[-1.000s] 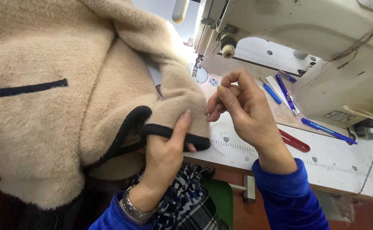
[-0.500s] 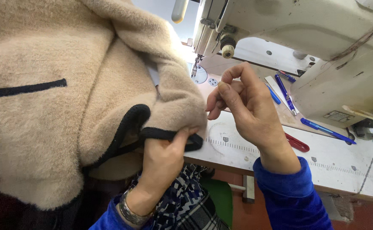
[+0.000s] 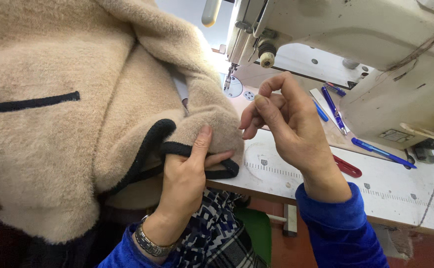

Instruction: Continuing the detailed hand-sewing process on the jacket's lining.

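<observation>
— Since half a second ago, did the hands move?
— Very little. Left hand [image 3: 185, 173] keeps its pinch on the black trim [image 3: 177, 148] of the beige coat [image 3: 53, 144], thumb on the fleece, at the desk [image 3: 375, 186] edge.
— And the right hand [image 3: 286, 124]?
— Raised beside the coat, fingertips pinched together; I cannot tell if it holds something. It is below the sewing machine [image 3: 375, 44].

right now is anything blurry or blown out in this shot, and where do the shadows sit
Head view: sharp on the left hand, right hand and fuzzy beige garment; bright, washed-out patch behind the sewing machine; soft even light, deep shadow only under the table edge.
</observation>
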